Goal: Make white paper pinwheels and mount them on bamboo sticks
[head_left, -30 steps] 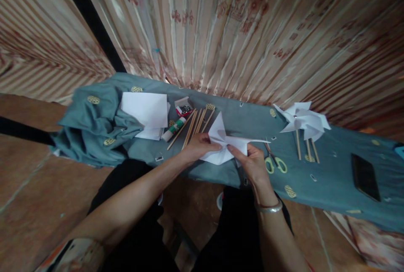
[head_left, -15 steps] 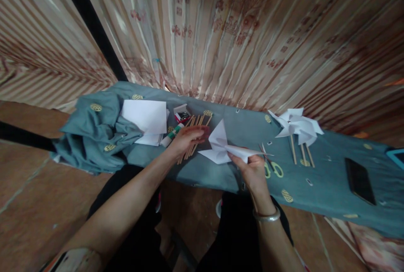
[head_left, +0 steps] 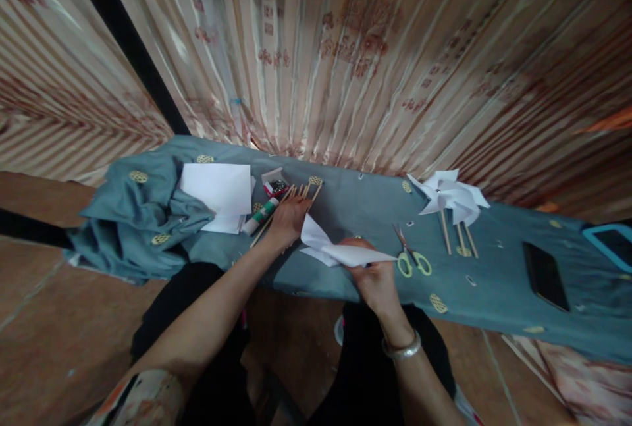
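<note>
My left hand [head_left: 290, 220] lies over a loose row of thin wooden sticks [head_left: 266, 223], its fingers bent down and closed on them. Its fingertips are hidden, so how many sticks it grips I cannot tell. Folded white paper in a pinwheel shape [head_left: 318, 241] is pinched in my right hand [head_left: 368, 273], tilted so that one blade points right. The thumb is below the paper and other fingers are partly covered by it. Just right of this hand lie scissors [head_left: 412, 260] with yellow-green handles.
White paper sheets [head_left: 217, 189], a glue stick [head_left: 261, 215] and a small open box of metal pieces [head_left: 275, 184] lie on the left. Finished pinwheels on sticks [head_left: 449, 195] lie to the right, then a dark phone [head_left: 546, 276] and a blue-framed device [head_left: 612, 245]. A curtain [head_left: 320, 83] hangs behind.
My left hand has come down onto the sticks, its fingers now bent. The folded paper in my right hand has tilted flatter and moved closer to the left hand. The view has shifted slightly.
</note>
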`<state>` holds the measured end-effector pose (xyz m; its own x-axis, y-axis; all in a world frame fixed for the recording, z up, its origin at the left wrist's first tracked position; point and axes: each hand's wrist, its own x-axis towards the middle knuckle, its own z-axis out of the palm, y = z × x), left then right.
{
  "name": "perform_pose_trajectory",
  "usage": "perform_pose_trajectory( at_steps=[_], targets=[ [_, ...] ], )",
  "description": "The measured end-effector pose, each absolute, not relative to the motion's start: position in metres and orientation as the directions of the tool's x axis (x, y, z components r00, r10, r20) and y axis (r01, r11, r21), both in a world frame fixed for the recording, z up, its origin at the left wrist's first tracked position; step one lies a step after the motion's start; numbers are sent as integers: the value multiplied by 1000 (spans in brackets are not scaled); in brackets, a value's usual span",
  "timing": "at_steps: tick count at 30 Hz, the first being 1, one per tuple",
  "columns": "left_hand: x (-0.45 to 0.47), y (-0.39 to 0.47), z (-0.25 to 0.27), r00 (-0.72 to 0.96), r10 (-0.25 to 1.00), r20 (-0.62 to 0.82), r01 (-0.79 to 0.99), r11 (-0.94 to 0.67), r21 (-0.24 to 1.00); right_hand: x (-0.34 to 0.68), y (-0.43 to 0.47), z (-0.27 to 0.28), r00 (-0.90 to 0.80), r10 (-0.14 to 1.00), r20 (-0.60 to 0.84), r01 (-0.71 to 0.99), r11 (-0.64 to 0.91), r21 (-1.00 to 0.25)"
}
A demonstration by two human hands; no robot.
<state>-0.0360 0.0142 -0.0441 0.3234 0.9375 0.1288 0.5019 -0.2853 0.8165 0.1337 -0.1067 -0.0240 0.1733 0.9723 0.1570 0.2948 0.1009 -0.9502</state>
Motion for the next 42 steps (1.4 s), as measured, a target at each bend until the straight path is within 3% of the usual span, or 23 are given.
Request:
perform_pose_trajectory(
  at_steps=[3,7,14,24,32,42],
  targets=[
    [-34,17,-52,327,932,157,557,-324,765,136,-109,-25,163,961,226,334,162,-929],
    [-30,11,-55,331,930,160,361,-282,889,144,-113,-22,126,928,351,381,281,-881],
    [-33,-24,-36,453,890,-51,83,14,996,156,-125,-4,112,860,498,491,388,-780],
    [-41,-43,-24,590,808,2,38,-30,999,162,-137,3,85,824,561,583,415,-698],
    [-40,-46,-28,597,802,23,-41,1,999,164,-138,8,76,803,591,625,423,-655],
    [-43,-47,-23,642,766,-46,-1,61,998,160,-140,13,99,826,554,605,392,-693]
  ],
)
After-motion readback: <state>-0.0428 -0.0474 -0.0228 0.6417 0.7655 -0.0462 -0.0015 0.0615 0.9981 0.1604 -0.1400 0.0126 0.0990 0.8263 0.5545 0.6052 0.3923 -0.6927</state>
